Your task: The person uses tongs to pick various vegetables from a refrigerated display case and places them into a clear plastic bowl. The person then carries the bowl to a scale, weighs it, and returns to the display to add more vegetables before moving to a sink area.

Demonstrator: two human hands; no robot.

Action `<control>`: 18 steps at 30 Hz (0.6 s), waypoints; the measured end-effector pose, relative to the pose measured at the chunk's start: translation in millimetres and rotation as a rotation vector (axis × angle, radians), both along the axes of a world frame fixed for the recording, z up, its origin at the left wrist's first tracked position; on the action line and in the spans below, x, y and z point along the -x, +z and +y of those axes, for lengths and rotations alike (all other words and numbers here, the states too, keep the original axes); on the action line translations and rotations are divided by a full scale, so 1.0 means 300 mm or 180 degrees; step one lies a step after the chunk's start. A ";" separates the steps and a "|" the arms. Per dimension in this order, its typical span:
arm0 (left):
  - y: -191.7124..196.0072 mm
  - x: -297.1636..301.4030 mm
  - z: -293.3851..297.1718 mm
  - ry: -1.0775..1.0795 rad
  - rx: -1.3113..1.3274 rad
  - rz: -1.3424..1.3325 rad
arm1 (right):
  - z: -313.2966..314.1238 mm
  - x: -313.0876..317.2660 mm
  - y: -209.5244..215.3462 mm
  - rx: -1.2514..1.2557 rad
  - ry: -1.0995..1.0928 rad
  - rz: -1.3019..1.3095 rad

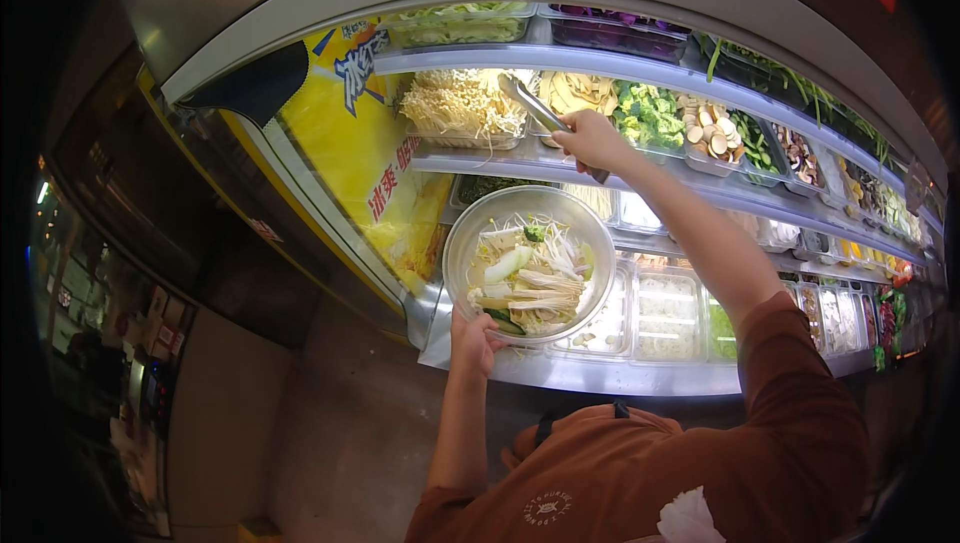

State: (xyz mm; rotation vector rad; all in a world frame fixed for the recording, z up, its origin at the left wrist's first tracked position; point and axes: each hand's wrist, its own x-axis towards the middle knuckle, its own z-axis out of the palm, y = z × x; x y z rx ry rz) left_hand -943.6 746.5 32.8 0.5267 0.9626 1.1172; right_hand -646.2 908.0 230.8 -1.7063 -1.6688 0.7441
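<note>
My left hand (475,345) grips the lower left rim of a round metal bowl (454,261). Inside lie bean sprouts (493,241), a bundle of enoki mushrooms (545,293), a broccoli piece (534,233) and pale green vegetable pieces. Up at the middle shelf, my right hand (596,143) is closed around metal tongs (532,105). Their tips reach over the right side of a tray of thin, pale yellow enoki-like strands (455,103). Whether the tips touch the strands, I cannot tell. A tray of flat yellowish pieces (580,93) is partly behind the tongs and my hand.
The lit display case has several shelves; a shelf edge (470,160) runs below the tongs. Broccoli (648,115) and round pale slices (712,129) fill trays rightward. White shreds (667,313) sit in the lower row. A yellow printed panel (350,153) borders the left side.
</note>
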 end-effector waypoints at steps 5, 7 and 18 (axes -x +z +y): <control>0.012 -0.001 -0.007 -0.0044 -0.0035 -0.0078 | -0.084 0.018 0.056 0.0011 0.0059 -0.0070; 0.011 0.006 -0.005 -0.0029 -0.0043 -0.0171 | -0.227 0.015 0.111 0.0000 0.0140 -0.0299; 0.014 0.020 0.005 -0.0134 -0.0093 -0.0188 | -0.409 -0.141 0.630 -0.0165 0.0410 0.0396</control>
